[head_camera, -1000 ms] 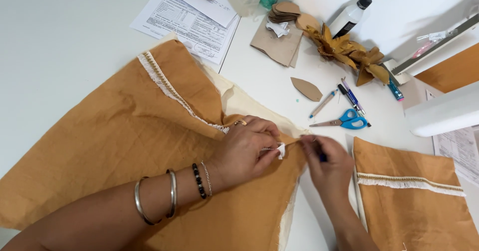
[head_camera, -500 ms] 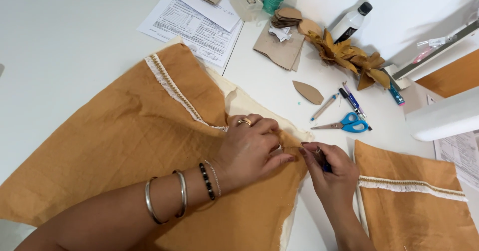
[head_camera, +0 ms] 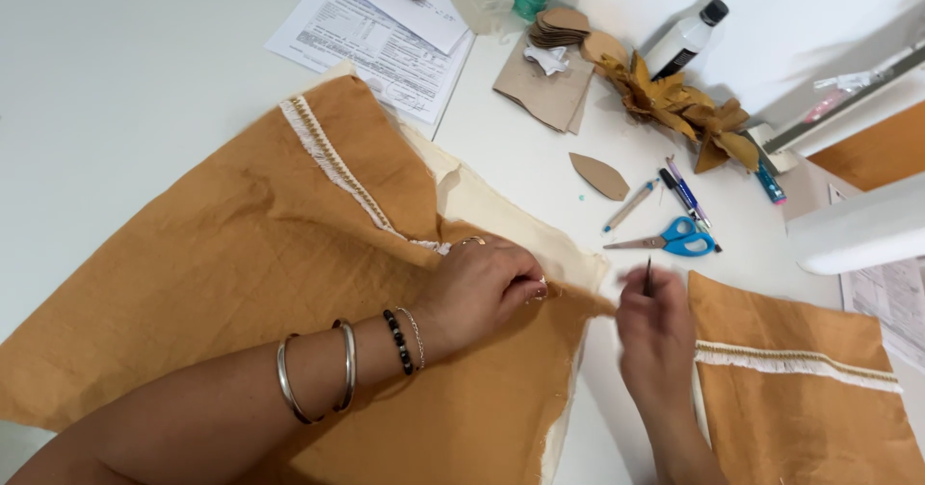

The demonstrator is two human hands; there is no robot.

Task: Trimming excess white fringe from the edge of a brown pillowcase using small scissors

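A large mustard-orange fabric piece [head_camera: 222, 283] with a white fringe trim [head_camera: 332, 162] lies spread across the white table. My left hand [head_camera: 477, 288], with bangles and a beaded bracelet on its wrist, presses down on the fabric's right edge, fingers curled. Just to its right, my right hand [head_camera: 655, 336] is closed around a thin dark pointed tool [head_camera: 647, 275] that sticks upward. The hand looks slightly blurred. A second orange fabric piece [head_camera: 800, 389] with a fringe strip lies at the lower right.
Blue-handled scissors [head_camera: 674, 241], several pens [head_camera: 686, 191] and a brown leaf-shaped cutout [head_camera: 599, 176] lie beyond my hands. Printed papers [head_camera: 376, 47], cardboard pieces [head_camera: 544, 85], a white bottle with black cap [head_camera: 684, 37] and a pile of golden fabric leaves [head_camera: 679, 109] sit farther back.
My right hand has drawn away to the right from the left hand and lifted the thin tool upright. The left hand stays pressed on the fabric edge.
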